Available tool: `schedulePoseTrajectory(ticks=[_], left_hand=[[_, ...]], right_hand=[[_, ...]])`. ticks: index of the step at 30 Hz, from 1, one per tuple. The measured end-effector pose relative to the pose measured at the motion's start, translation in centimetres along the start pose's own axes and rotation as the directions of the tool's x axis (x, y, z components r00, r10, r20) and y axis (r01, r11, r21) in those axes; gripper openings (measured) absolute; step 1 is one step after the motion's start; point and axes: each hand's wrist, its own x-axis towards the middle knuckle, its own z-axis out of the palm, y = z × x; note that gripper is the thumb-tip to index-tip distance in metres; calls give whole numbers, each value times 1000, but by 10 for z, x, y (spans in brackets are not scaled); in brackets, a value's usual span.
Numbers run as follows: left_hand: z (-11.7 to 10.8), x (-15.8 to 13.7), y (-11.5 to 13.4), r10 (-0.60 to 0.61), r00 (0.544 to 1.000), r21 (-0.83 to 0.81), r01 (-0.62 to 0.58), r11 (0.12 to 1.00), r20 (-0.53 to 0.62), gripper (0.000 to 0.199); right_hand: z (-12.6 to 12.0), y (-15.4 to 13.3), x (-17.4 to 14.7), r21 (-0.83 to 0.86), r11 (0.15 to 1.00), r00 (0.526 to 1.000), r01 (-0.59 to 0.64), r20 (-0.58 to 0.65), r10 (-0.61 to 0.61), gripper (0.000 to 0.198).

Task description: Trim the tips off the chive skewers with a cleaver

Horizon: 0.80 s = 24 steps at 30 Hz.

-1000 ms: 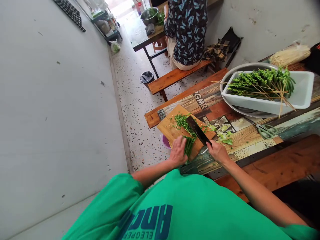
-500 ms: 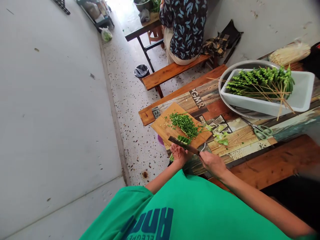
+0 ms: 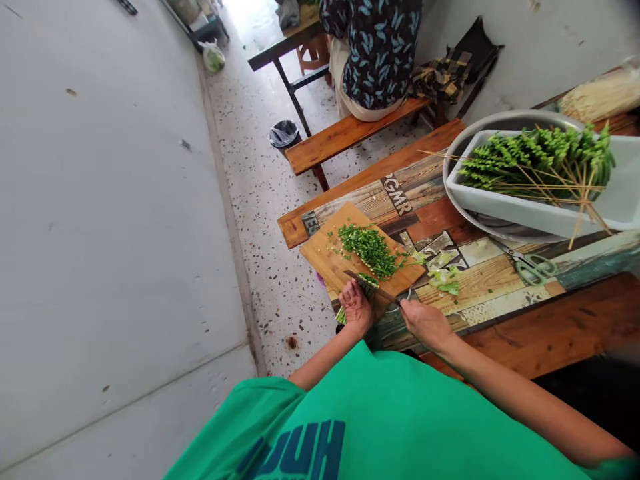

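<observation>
On the wooden cutting board (image 3: 320, 253) lies a pile of chopped green onions (image 3: 371, 250), with small bits scattered around it. My left hand (image 3: 356, 307) is closed over a bunch of green onions (image 3: 341, 316) at the board's near edge; the pale stalk ends stick out beyond the hand. In my right hand (image 3: 427, 325) is the handle of a knife (image 3: 375, 289). Its blade lies across the bunch, close beside my left fingers, and appears nearly edge-on. Cut green pieces show just behind the blade.
Leafy scraps (image 3: 444, 277) and green-handled scissors (image 3: 535, 269) lie right of the board. Farther right, a metal basin (image 3: 453, 193) holds a white tray (image 3: 530, 207) with skewered greens (image 3: 540, 160). A person (image 3: 375, 53) sits on a bench (image 3: 345, 143) beyond, near a bin (image 3: 284, 135).
The knife blade has tilted from showing its broad face to a thinner, more edge-on view, and its tip has shifted slightly right. The camera view has moved a little.
</observation>
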Motion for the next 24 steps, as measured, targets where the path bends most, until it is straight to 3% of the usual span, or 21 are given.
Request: schedulePoseTrajectory(ticks=[14,19,24], left_hand=[[12,1,-7,60,998,25,-61,998,23,68],[12,-1,-8,103,994,58,-105,993,31,67],[5,3,-16,176,984,62,-177,982,22,68]], right_hand=[[1,1,32,33,999,990,18,140,-23,32],[10,-7,48,61,998,996,-4,85,-1,36],[-5,-4,44,138,989,999,-44,38,39,35]])
